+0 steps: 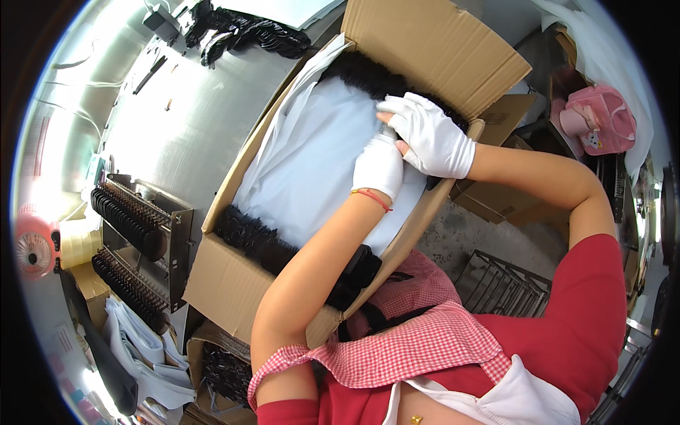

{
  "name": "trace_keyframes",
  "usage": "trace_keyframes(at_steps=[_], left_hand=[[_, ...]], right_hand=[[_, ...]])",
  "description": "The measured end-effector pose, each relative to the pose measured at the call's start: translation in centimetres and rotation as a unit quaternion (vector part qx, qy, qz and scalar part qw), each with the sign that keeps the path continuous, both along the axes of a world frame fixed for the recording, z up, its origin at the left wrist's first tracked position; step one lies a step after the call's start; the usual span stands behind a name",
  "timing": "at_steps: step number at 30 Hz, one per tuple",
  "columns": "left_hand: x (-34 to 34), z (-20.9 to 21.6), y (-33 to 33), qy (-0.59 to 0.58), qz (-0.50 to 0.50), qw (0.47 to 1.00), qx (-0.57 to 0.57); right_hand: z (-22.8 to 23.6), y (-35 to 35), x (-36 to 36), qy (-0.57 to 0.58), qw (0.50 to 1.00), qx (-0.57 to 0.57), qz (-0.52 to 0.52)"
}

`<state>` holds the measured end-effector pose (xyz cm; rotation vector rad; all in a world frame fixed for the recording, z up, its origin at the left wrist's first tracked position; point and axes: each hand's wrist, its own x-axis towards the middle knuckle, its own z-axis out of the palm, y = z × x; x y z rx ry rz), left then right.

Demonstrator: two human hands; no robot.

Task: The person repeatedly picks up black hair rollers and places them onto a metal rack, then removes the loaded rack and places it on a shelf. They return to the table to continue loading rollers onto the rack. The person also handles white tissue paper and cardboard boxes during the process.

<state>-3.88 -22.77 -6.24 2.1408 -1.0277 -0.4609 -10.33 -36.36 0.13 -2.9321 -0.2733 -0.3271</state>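
Observation:
An open cardboard box (227,276) lies in front of me, tilted across the metal table. A white plastic sheet (312,156) lines it and covers most of its contents. Rows of black comb-like parts (248,237) show at the near end, and more black parts (361,74) at the far end. Both my hands wear white gloves. My left hand (379,166) presses down on the white sheet near the box's right wall. My right hand (428,134) rests just above it, fingers flat on the sheet beside the far black parts. Neither hand visibly grips anything.
A metal rack (138,241) with rows of black combs stands left of the box. More black parts (248,32) are piled at the far side of the steel table (177,120). Cardboard boxes (496,120), a pink bag (598,120) and a wire basket (503,283) lie to the right.

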Motion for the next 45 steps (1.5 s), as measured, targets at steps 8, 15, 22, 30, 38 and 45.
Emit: trace_keyframes(at_steps=[8, 15, 22, 30, 38, 45], left_hand=[[2.2, 2.3, 2.6, 0.018, -0.107, 0.989, 0.102], [6.4, 8.8, 23.6, -0.301, 0.108, 0.942, -0.105], [8.5, 12.6, 49.4, -0.158, 0.439, 0.851, 0.239], [10.8, 13.0, 51.4, -0.034, 0.366, 0.911, 0.186], [10.4, 12.3, 46.5, 0.093, 0.465, 0.859, 0.192], [7.8, 15.8, 46.7, -0.141, 0.393, 0.822, 0.387]], right_hand=[[-1.7, -1.7, 2.5, 0.096, 0.978, -0.123, 0.138], [1.7, 1.3, 2.8, 0.161, 0.974, -0.149, 0.063], [5.9, 12.0, 6.6, 0.130, 0.962, -0.066, 0.232], [0.6, 37.0, 18.7, -0.016, 0.899, 0.216, 0.380], [-2.7, 39.2, 20.9, -0.095, 0.903, 0.197, 0.371], [0.3, 37.6, 19.9, -0.022, 0.901, 0.270, 0.339]])
